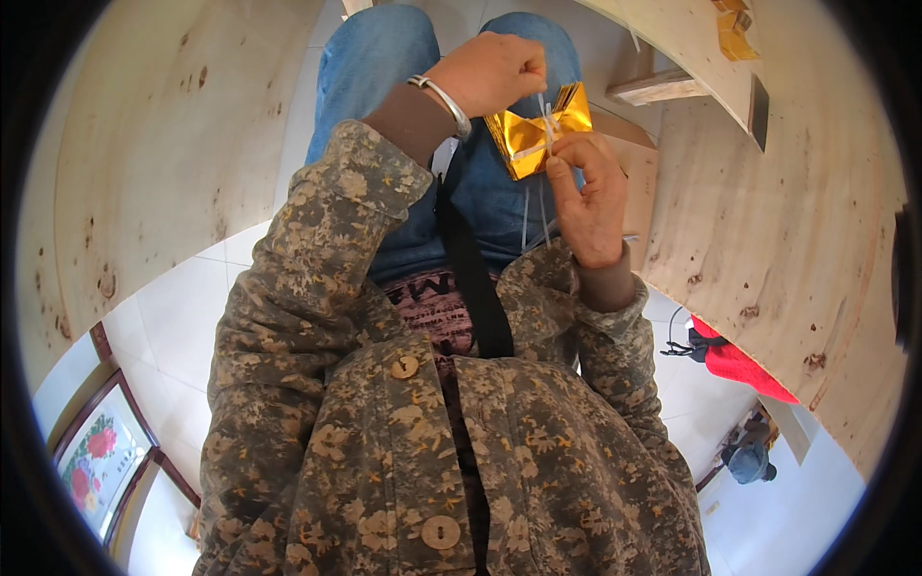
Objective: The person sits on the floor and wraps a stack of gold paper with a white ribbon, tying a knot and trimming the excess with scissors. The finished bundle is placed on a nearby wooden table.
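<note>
Over my knees lies a bundle of folded shiny gold foil paper (519, 132), drawn in at its middle and fanned out toward its ends. White string (548, 123) crosses its waist, and loose strands hang below over my jeans. My left hand (490, 73), a metal bangle at the wrist, is closed with its fingertips pinching an upper length of the string. Thumb and forefinger of my right hand (591, 192) are pressed together on the string at the bundle's lower edge. Whether they also grip the foil is hard to see.
Pale wooden boards rise at my left (163, 144) and my right (759, 250). More gold foil pieces (736, 35) rest on the board at upper right. A cardboard box (634, 178) stands beyond my right hand. Red cloth (744, 370) hangs by the right board.
</note>
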A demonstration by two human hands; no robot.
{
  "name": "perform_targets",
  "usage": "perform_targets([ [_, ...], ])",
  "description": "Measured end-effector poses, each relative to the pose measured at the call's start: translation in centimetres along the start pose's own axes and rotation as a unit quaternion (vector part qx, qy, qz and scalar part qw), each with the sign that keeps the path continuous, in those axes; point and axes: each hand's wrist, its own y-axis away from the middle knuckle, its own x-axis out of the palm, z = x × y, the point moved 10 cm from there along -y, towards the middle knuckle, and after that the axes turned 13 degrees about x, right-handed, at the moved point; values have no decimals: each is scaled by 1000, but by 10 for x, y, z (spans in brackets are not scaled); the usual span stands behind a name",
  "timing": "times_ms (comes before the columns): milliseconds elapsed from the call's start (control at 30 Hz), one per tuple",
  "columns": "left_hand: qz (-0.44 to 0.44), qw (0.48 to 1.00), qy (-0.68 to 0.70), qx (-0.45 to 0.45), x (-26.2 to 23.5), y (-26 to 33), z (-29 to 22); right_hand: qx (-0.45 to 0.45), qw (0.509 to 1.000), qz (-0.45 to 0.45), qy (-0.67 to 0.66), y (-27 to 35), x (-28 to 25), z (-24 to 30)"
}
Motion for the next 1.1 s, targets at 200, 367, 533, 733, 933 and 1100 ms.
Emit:
perform_targets([
  [200,50,998,-11,-34,-1,2,11,3,1000,-1,16,-1,2,2],
  [367,18,995,12,-98,-1,6,23,12,1000,4,18,-1,1,1],
  [533,40,990,-9,-135,5,8,37,2,1000,12,18,-2,2,2],
  [733,24,989,-34,-141,10,7,43,-26,999,22,15,-1,2,7],
  [933,28,987,-60,-147,13,5,43,-32,999,25,16,0,0,7],
  [1100,42,983,-72,-162,14,3,42,-33,999,33,16,1,-1,6],
])
